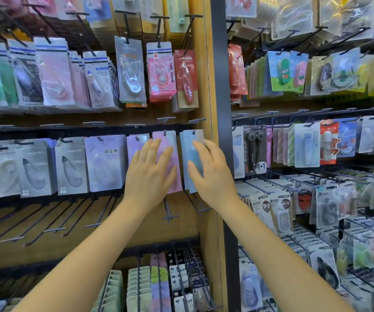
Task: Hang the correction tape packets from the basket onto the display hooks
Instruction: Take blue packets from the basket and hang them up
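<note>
Left hand (151, 171): fingers straight, flat on the pink packet (167, 140).
Right hand (208, 167): fingers loosely spread, thumb against the blue packet (192, 140).
Packets: hanging upright on neighbouring hooks, directly ahead of each palm.
Basket: not in view.

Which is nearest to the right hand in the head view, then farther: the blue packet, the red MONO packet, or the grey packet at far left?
1. blue packet, under the right hand.
2. red MONO packet, one row up.
3. grey packet, far left, same row.

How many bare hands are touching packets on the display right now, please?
2: the left hand rests flat on the pink packet; the right hand touches the blue packet beside it.
</note>
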`<state>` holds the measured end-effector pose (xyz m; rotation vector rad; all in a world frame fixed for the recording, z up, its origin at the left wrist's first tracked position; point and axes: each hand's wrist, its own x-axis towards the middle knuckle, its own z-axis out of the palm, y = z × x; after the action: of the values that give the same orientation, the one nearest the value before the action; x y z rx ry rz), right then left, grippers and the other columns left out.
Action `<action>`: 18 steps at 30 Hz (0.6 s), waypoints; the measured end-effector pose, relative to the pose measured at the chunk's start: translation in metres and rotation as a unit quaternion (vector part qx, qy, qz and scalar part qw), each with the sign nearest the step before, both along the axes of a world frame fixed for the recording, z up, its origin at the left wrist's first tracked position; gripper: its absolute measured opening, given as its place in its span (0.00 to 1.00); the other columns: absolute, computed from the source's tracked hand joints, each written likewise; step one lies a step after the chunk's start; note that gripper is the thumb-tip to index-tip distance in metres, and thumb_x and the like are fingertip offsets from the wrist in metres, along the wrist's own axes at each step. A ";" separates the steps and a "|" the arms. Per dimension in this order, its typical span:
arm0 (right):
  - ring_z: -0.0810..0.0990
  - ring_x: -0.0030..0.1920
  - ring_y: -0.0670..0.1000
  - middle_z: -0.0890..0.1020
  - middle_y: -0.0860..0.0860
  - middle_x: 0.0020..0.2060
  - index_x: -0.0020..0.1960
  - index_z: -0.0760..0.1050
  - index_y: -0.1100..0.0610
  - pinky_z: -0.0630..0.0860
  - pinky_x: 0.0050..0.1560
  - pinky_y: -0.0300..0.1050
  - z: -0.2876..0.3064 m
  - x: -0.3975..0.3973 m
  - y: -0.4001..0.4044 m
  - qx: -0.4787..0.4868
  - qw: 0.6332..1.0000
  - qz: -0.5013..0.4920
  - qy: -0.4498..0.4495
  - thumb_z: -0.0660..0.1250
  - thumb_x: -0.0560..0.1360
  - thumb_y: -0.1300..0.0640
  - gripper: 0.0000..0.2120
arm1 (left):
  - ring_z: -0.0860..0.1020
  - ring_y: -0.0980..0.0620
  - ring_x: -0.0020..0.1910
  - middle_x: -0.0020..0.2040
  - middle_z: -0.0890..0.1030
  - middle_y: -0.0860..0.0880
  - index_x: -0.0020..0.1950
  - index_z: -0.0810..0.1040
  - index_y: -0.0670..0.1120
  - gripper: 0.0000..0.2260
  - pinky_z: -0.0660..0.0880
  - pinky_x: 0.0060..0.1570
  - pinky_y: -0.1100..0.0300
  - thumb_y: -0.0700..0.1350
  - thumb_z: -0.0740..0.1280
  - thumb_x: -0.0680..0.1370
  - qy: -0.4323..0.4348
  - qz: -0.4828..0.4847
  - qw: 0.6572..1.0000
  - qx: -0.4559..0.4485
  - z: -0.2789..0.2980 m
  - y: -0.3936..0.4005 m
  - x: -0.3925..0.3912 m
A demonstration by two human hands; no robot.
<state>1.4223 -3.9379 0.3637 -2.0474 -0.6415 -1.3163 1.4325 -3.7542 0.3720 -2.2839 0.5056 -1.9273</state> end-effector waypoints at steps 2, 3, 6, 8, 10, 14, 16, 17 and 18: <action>0.50 0.81 0.53 0.56 0.54 0.81 0.80 0.60 0.53 0.51 0.79 0.47 0.008 0.007 0.006 -0.012 1.000 0.018 0.021 0.59 0.84 0.49 0.27 | 0.67 0.35 0.77 0.78 0.68 0.37 0.77 0.72 0.44 0.26 0.69 0.71 0.39 0.56 0.54 0.83 0.060 0.028 0.998 0.001 0.008 0.006 0.006; 0.45 0.82 0.51 0.51 0.52 0.82 0.81 0.57 0.51 0.46 0.79 0.47 0.011 0.012 0.009 -0.017 0.999 0.019 0.034 0.57 0.84 0.47 0.27 | 0.63 0.37 0.80 0.81 0.64 0.39 0.80 0.68 0.46 0.28 0.64 0.74 0.39 0.58 0.52 0.84 0.086 0.037 0.996 0.007 0.010 0.008 0.008; 0.39 0.81 0.48 0.46 0.50 0.83 0.83 0.52 0.48 0.40 0.79 0.47 0.017 0.029 0.016 -0.028 0.997 0.006 0.066 0.53 0.85 0.42 0.29 | 0.53 0.42 0.83 0.84 0.56 0.44 0.83 0.59 0.51 0.30 0.52 0.79 0.41 0.63 0.44 0.84 0.153 0.047 0.987 0.013 0.016 0.014 0.016; 0.39 0.81 0.48 0.45 0.50 0.83 0.83 0.51 0.48 0.40 0.80 0.48 0.017 0.037 0.020 -0.024 0.997 0.006 0.076 0.51 0.84 0.41 0.29 | 0.51 0.43 0.83 0.84 0.54 0.45 0.84 0.55 0.53 0.31 0.49 0.79 0.42 0.65 0.40 0.84 0.167 0.061 0.984 0.014 0.017 0.018 0.023; 0.38 0.81 0.48 0.44 0.49 0.82 0.83 0.50 0.47 0.40 0.81 0.49 0.017 0.045 0.023 -0.024 0.996 0.002 0.087 0.50 0.84 0.40 0.30 | 0.49 0.45 0.84 0.85 0.52 0.47 0.84 0.50 0.55 0.30 0.45 0.80 0.43 0.65 0.37 0.83 0.173 0.079 0.982 0.019 0.016 0.022 0.029; 0.38 0.81 0.48 0.43 0.48 0.82 0.82 0.50 0.46 0.38 0.80 0.49 0.023 0.053 0.028 -0.013 0.991 0.015 0.129 0.48 0.84 0.40 0.28 | 0.38 0.51 0.82 0.85 0.45 0.50 0.82 0.41 0.60 0.31 0.33 0.78 0.48 0.67 0.30 0.80 0.206 0.089 0.974 0.002 0.016 0.027 0.040; 0.38 0.81 0.47 0.43 0.48 0.82 0.82 0.51 0.47 0.37 0.79 0.47 0.026 0.055 0.029 -0.010 0.989 0.019 0.144 0.49 0.85 0.40 0.28 | 0.38 0.50 0.83 0.85 0.46 0.50 0.82 0.40 0.60 0.33 0.32 0.78 0.47 0.68 0.27 0.78 0.216 0.100 0.971 0.001 0.016 0.030 0.043; 0.39 0.81 0.47 0.44 0.48 0.82 0.82 0.52 0.47 0.37 0.78 0.46 0.025 0.055 0.029 -0.006 0.989 0.021 0.144 0.49 0.84 0.40 0.28 | 0.40 0.49 0.83 0.85 0.48 0.49 0.82 0.42 0.59 0.33 0.34 0.78 0.46 0.68 0.29 0.79 0.218 0.100 0.971 0.000 0.016 0.031 0.042; 0.39 0.81 0.47 0.44 0.48 0.83 0.82 0.53 0.48 0.38 0.78 0.46 0.024 0.054 0.028 -0.002 0.990 0.025 0.140 0.49 0.84 0.40 0.29 | 0.42 0.48 0.84 0.85 0.49 0.48 0.83 0.45 0.58 0.33 0.35 0.79 0.46 0.67 0.31 0.79 0.219 0.095 0.971 -0.004 0.016 0.031 0.040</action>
<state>1.4761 -3.9094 0.3879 -2.1525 -0.5618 -0.9745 1.4729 -3.7232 0.3878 -2.6576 0.2989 -1.3426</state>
